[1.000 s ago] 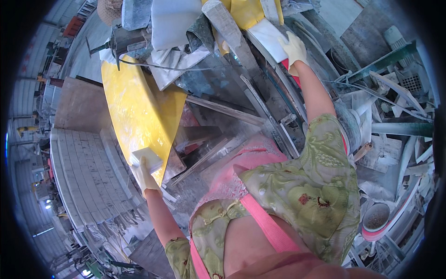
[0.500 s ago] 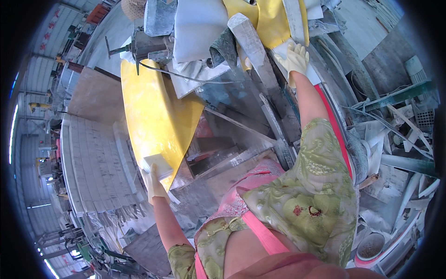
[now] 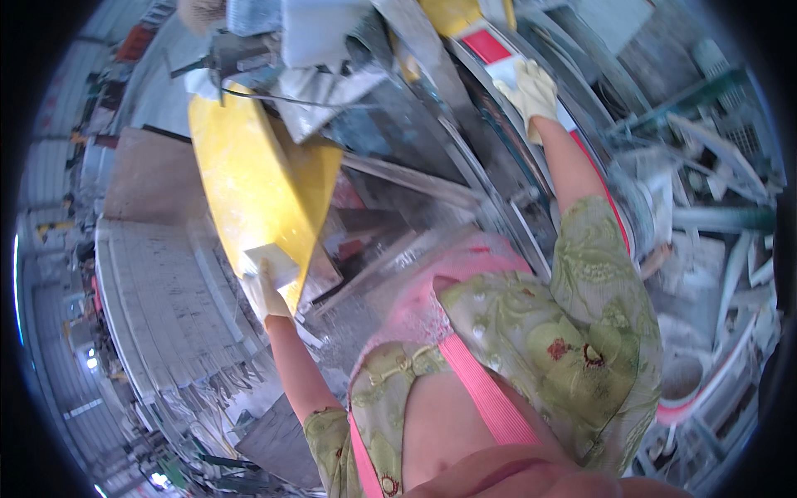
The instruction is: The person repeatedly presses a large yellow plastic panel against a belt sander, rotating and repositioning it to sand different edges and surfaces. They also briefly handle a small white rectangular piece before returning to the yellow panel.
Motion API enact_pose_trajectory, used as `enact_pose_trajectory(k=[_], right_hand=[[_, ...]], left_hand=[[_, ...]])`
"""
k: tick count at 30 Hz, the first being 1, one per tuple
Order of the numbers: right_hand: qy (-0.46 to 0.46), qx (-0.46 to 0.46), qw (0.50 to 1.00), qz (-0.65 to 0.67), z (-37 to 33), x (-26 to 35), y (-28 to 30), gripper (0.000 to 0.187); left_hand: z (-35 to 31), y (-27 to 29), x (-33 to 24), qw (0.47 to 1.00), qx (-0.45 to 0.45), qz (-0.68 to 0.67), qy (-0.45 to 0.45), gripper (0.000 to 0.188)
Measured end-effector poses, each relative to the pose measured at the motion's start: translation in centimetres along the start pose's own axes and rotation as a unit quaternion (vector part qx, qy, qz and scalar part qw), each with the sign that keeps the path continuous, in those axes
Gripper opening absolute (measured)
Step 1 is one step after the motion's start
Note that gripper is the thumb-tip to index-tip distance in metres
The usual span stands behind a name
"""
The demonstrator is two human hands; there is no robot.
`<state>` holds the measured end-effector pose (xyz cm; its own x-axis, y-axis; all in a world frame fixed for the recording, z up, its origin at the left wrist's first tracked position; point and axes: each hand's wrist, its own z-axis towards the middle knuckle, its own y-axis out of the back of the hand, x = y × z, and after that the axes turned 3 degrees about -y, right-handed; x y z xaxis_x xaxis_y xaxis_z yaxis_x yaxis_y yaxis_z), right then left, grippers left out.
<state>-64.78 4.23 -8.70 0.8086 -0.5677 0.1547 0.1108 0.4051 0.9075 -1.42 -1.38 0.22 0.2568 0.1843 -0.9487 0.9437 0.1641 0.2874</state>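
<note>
My left hand (image 3: 264,292), in a pale rubber glove, is closed on a flat white tile (image 3: 272,262). The tile lies against the lower end of a draped yellow sheet (image 3: 253,178). To the right, my gloved right hand (image 3: 531,93) rests with stretched fingers on another white tile (image 3: 503,73). That second tile lies on a narrow red belt (image 3: 486,46), and the hand covers part of it. Another pale piece shows on the belt just on the near side of the hand.
Stacked grey slabs (image 3: 162,299) stand at the left, below a brown board (image 3: 158,174). A worn beam (image 3: 432,66) and metal rails run beside the belt. A thin cable (image 3: 290,101) crosses near the yellow sheet. Scrap pieces and a round bucket (image 3: 681,378) are at the right.
The view has shifted, so the surroundings sit further up and left. My right hand has come nearer along the belt, and red belt shows beyond it. My left hand stays at the yellow sheet.
</note>
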Motion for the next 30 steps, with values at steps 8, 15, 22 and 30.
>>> enact_pose_trajectory(k=[8, 15, 22, 30], right_hand=[[-0.018, 0.096, 0.994, 0.039, -5.1, -4.0, 2.3, 0.062], [0.157, 0.243, 0.956, 0.046, -9.4, -10.5, 9.4, 0.073], [0.108, 0.123, 0.959, -0.230, -13.2, -5.1, 7.7, 0.063], [0.198, -0.018, 0.972, -0.125, -10.1, -6.6, 8.8, 0.049]], left_hand=[[1.6, 0.4, 1.6, 0.997, -0.033, 0.071, -0.021, 0.051], [0.6, 0.0, 0.4, 0.997, -0.009, 0.074, -0.021, 0.050], [1.4, 0.5, 1.4, 0.998, -0.008, 0.058, -0.029, 0.057], [1.5, 0.7, 1.4, 0.999, 0.014, 0.044, -0.027, 0.054]])
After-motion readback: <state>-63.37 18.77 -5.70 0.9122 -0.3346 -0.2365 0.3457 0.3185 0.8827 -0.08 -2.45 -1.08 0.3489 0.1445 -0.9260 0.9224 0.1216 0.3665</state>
